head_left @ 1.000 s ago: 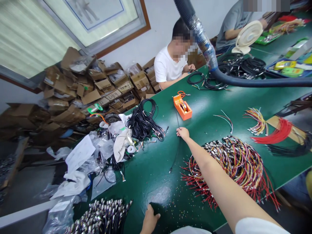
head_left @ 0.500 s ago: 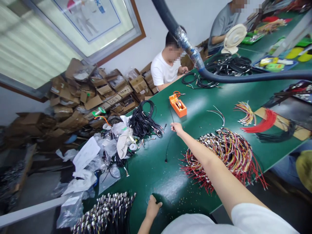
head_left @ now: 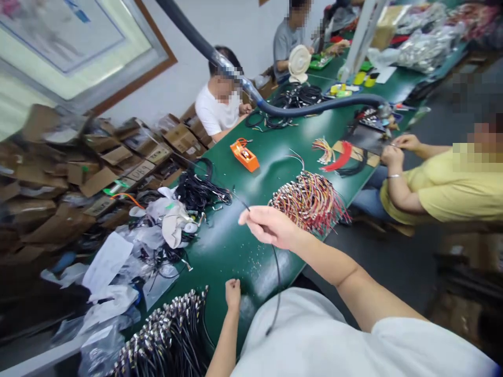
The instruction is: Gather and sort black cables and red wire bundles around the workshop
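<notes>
My right hand (head_left: 271, 226) is raised over the green table and closed in a pinch on a thin black cable (head_left: 278, 272). One end of that cable points up and left past the fingertips; the other hangs in a curve down in front of my white shirt. Lower down, my left hand (head_left: 233, 292) is at the tabletop, fingers curled in with nothing visible in them. To its left lies a dense pile of black cables with metal connectors (head_left: 168, 327). Beyond my right hand is a heap of red, yellow and white wires with metal connectors (head_left: 310, 201).
An orange tape dispenser (head_left: 244, 155) stands on the green table (head_left: 220, 251). Left of it are bundled black cables (head_left: 196, 186) and plastic bags (head_left: 145, 241). A dark hose (head_left: 314, 107) hangs across. One co-worker in yellow (head_left: 451, 183) sits at right; others sit across.
My right hand has come back from near the tape dispenser, lifting the black cable off the table. My left hand's fingers have curled in. The view has swung right, bringing the yellow-shirted co-worker into sight.
</notes>
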The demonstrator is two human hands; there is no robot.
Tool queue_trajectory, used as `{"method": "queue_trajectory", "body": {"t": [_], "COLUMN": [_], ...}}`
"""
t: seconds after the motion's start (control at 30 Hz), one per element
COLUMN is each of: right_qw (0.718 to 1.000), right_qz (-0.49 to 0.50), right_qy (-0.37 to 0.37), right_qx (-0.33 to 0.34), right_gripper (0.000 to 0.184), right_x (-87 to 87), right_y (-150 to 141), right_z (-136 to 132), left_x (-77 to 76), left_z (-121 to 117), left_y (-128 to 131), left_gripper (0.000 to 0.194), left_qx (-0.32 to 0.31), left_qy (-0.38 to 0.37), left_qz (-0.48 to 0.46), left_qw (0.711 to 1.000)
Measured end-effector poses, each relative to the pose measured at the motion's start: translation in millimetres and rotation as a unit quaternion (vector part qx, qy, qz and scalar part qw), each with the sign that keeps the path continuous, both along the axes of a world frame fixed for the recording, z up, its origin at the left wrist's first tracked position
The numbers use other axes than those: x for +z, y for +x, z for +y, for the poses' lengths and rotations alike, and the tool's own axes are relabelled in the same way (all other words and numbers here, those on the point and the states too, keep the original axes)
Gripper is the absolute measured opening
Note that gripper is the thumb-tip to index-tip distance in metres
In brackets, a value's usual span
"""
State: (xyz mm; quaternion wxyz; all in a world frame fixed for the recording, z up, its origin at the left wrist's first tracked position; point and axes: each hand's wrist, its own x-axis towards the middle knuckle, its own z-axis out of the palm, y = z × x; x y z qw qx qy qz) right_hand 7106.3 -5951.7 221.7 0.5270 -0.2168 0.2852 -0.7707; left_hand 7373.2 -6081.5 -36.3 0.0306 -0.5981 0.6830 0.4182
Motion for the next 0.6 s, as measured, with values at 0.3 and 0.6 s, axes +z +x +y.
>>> {"method": "queue_trajectory", "body": {"t": [0.3,0.6], "right_qw": [0.938,0.913], "right_qz": [0.168,0.168], "right_qy": [0.297,0.359], "right_qx": [0.059,0.092], "right_gripper": [0.044,0.033], "right_x": [-94.3,-155.9], "right_y": [80,72], "right_z": [145,260], "left_x": [116.6,175.1], "left_z": [106,163], "left_y": [-57,-126], "left_gripper": [0.070,0.035], "left_qx": [-0.124,0.056], "left_qy": [0.366,0.386], "left_qz": [0.410,0.488], "left_qw": [0.826,0.781]}}
